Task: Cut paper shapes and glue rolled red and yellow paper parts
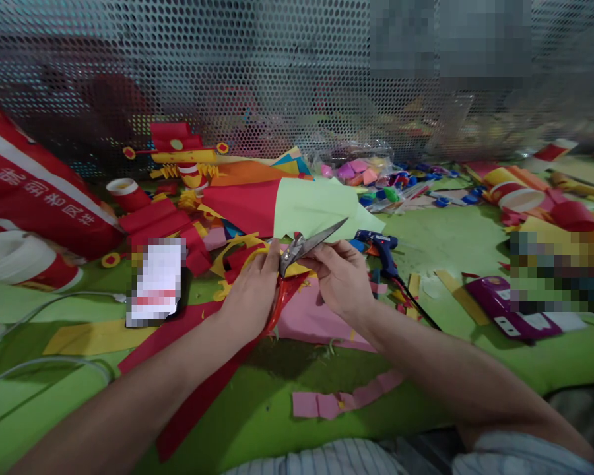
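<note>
My left hand (250, 293) is closed around the scissors (321, 239), whose red handle hangs below it. The metal blades point up and to the right, partly apart. My right hand (344, 277) is closed in a pinch beside the blades, at the edge of a small yellow paper piece (296, 269). Its fingertips are partly hidden. Under both hands lies pink paper (304, 316), with a long red paper strip (202, 389) at its left. Behind the blades is a pale green sheet (317, 204).
A phone (156, 284) and a paper cup (20, 260) are on the left. A blue glue gun (383, 247) lies right of my hands, with a purple device (509, 307) farther right. Pink squares (321, 404) lie in front. Behind stands a perforated metal panel (277, 79).
</note>
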